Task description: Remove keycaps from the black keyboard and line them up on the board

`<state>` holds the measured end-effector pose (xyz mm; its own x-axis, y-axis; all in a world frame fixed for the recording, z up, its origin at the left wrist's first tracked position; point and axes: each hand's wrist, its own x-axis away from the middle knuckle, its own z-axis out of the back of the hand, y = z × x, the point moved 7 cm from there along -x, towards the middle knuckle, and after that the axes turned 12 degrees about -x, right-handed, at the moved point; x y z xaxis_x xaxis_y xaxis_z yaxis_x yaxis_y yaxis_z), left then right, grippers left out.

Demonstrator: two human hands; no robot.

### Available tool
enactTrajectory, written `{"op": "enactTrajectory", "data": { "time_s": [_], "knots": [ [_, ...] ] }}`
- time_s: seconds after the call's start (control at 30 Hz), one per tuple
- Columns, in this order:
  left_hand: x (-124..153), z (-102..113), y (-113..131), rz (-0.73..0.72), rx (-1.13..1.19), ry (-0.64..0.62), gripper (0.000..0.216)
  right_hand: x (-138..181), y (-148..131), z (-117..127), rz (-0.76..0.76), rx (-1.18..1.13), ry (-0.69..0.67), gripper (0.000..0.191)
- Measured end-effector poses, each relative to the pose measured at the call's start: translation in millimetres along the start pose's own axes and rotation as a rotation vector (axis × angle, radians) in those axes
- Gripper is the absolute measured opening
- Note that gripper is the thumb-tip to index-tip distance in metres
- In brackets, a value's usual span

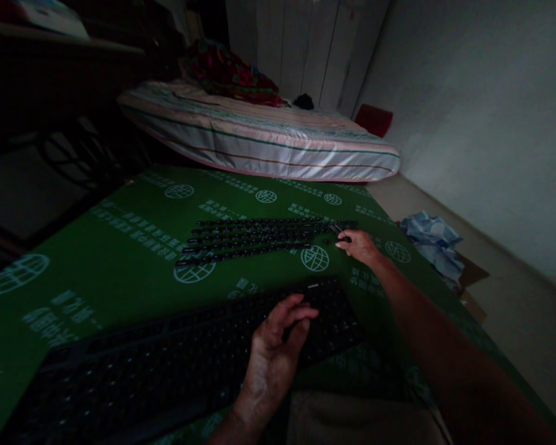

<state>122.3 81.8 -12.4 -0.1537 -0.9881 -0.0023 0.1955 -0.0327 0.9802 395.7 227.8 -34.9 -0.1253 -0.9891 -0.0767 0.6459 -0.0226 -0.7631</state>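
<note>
A black keyboard (pixel 167 364) lies on a green printed sheet (pixel 120 266) close to me. My left hand (pixel 278 337) rests on its right part, fingers curled over the frame; whether it grips anything is hard to tell in the dim light. Farther off, black keycaps (pixel 254 238) are laid out in rows on the sheet. My right hand (pixel 359 245) reaches to the right end of those rows, fingers pinched on a small dark keycap (pixel 345 238).
A striped mattress (pixel 259 139) with a red bundle of cloth (pixel 231 74) lies on the floor beyond the sheet. A crumpled blue cloth (pixel 433 238) sits at the right by the wall. Dark furniture (pixel 65 111) stands at the left.
</note>
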Motion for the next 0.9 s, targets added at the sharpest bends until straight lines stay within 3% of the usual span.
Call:
{"op": "enactTrajectory", "data": {
  "time_s": [0.9],
  "knots": [
    [-0.4, 0.5, 0.6, 0.003, 0.007, -0.005, 0.027, 0.2, 1.4, 1.2, -0.01, -0.009, 0.022, 0.024]
  ]
}}
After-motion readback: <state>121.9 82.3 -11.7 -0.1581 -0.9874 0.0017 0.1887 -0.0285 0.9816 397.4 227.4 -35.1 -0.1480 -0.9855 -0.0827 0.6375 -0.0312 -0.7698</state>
